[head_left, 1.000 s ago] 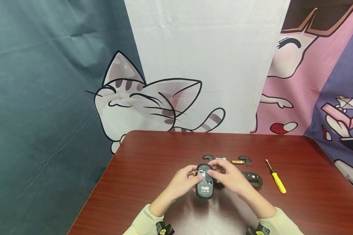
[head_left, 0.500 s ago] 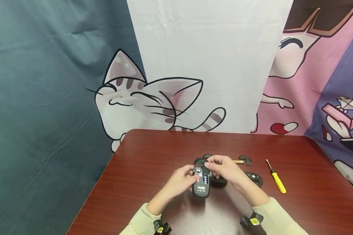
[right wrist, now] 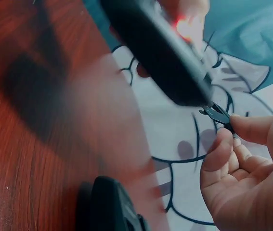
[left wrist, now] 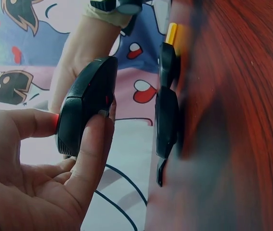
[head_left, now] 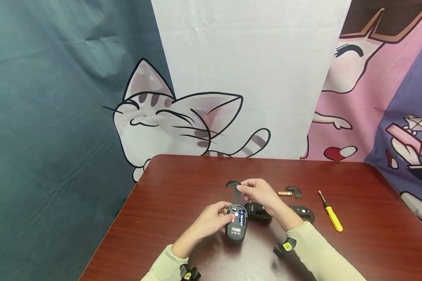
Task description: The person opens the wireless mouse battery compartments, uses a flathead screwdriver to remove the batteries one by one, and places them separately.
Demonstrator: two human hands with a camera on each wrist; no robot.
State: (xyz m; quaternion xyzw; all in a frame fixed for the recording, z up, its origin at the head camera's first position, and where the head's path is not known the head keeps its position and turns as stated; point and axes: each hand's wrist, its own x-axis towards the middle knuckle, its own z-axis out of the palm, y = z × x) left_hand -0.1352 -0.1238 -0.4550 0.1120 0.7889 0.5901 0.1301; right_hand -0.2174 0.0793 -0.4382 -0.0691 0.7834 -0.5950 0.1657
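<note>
My left hand (head_left: 211, 220) grips a black computer mouse (head_left: 236, 231) by its sides, underside up, above the table. Its battery bay lies uncovered, with a blue battery (head_left: 241, 217) inside. A red light glows at the mouse in both wrist views. Just beyond the mouse's far end, my right hand (head_left: 260, 192) pinches a dark curved battery cover (head_left: 233, 183) between thumb and fingers. In the right wrist view that cover (right wrist: 216, 115) shows edge-on beside the blurred mouse (right wrist: 160, 53).
A second black mouse (head_left: 257, 213) lies below my right hand, and a third mouse (head_left: 304, 214) sits right of it. Behind them are a gold battery (head_left: 285, 193) and another curved cover (head_left: 295, 191). A yellow-handled screwdriver (head_left: 333, 219) lies farther right on the table (head_left: 365, 195).
My right hand has lifted the cover off the mouse and drawn it away toward the far left, exposing the battery. My left hand has brought the mouse slightly left and nearer.
</note>
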